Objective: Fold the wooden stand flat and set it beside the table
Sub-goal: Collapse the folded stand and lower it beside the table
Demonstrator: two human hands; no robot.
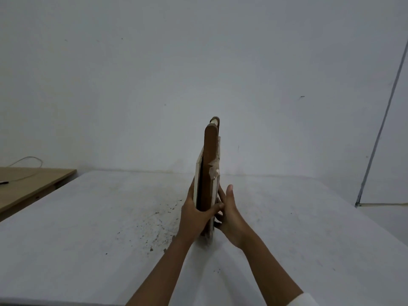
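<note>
The wooden stand (pixel 209 155) is folded flat and held upright on edge, its lower end resting on the white table (pixel 298 228). It shows brown wooden slats, pale boards and torn tape near the middle. My left hand (pixel 196 214) wraps around its lower part, fingers across the near edge. My right hand (pixel 228 212) presses against the stand's right side, thumb pointing up. The stand's far side is hidden.
Dark specks and stains mark the table left of the stand. A lower wooden table (pixel 28 184) with a grey cable stands at the far left. A white wall is behind. A metal pole (pixel 379 129) leans at the right.
</note>
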